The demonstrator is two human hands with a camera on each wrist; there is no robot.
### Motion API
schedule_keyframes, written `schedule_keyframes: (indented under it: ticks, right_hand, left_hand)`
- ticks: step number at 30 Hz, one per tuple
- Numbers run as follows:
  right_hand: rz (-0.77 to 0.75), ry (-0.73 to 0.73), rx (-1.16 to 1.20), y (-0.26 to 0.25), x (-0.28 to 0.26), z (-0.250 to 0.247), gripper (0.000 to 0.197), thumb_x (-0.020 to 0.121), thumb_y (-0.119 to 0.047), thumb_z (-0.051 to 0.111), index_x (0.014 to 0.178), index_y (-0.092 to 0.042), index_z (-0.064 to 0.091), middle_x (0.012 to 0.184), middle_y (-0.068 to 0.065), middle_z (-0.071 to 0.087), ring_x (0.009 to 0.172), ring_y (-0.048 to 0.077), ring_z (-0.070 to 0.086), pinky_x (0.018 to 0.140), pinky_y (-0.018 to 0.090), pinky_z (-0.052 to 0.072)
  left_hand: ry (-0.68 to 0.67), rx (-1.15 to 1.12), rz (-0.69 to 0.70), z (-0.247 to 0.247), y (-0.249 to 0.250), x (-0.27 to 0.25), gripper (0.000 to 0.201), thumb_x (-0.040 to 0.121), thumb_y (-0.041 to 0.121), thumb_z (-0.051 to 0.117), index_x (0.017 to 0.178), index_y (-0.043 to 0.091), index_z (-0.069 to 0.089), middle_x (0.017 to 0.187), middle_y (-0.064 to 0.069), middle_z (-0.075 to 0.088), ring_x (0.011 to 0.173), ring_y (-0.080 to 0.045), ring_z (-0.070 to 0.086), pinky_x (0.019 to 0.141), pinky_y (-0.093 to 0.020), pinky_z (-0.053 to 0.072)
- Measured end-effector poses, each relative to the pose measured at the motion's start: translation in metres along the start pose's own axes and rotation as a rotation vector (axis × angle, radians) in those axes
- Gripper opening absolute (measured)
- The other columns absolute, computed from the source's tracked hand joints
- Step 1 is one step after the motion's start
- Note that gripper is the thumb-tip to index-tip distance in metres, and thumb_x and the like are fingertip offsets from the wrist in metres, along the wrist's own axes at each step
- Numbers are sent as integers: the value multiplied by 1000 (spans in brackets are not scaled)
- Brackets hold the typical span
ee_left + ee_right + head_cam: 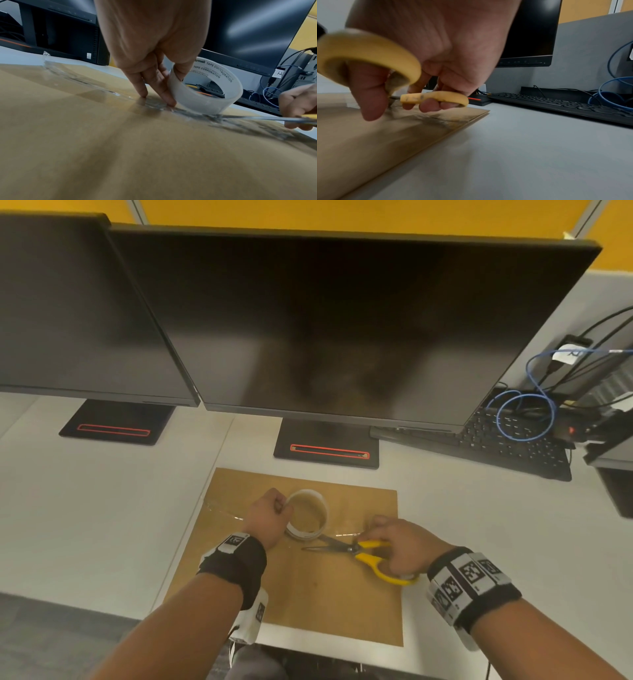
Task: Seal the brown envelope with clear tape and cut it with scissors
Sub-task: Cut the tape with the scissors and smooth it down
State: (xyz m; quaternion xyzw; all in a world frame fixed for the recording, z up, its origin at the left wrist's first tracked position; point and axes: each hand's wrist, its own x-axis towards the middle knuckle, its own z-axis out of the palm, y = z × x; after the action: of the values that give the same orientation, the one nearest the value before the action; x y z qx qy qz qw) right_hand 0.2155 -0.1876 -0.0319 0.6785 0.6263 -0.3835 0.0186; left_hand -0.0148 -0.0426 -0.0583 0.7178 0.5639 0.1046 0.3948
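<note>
Left hand (266, 517): grips roll (308, 516), fingers (169, 99) pinning tape.
Right hand (404, 546): holds scissors (356, 549), blades parted, pointing left at tape beside roll.

Two dark monitors (342, 320), black keyboard (507, 446)

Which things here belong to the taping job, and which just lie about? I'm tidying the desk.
In use: brown envelope, tape roll held by left hand, scissors in right hand.
Lying about: monitors, keyboard, blue cable.
</note>
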Motion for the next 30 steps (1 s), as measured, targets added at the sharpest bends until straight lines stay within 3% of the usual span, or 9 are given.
schedule_keyframes:
  ticks: [5, 10, 22, 30]
  right_hand:
    - [-29, -1, 52, 1, 6, 5, 58, 69, -22, 61, 126, -33, 57, 109, 0, 51, 96, 22, 57, 84, 37, 51]
    - [-72, 11, 71, -1, 16, 12, 55, 73, -21, 61, 127, -31, 57, 114, 0, 52, 102, 21, 55, 90, 32, 48]
    - [-122, 10, 24, 4, 23, 13, 48, 78, -14, 59, 125, -27, 60, 100, -9, 48, 93, 18, 54, 80, 25, 43]
    - [-122, 10, -26, 4, 24, 15, 47, 82, -14, 58, 127, -26, 59, 112, 0, 58, 99, 21, 56, 82, 27, 44]
  left_hand:
    - [-27, 9, -8, 2, -2, 2, 8, 88, 27, 56, 88, 20, 53, 86, -5, 70, 82, -23, 64, 75, -39, 54]
    - [-47, 41, -6, 4, 1, 3, 7, 89, 29, 54, 87, 22, 51, 85, -2, 71, 81, -22, 65, 75, -39, 54]
    - [-61, 16, -15, 2, 2, 1, 9, 90, 28, 53, 84, 27, 48, 85, -3, 72, 79, -20, 66, 75, -40, 56]
    - [-44, 14, -17, 4, 1, 1, 6, 90, 28, 53, 87, 24, 50, 86, -2, 71, 78, -21, 66, 72, -37, 55]
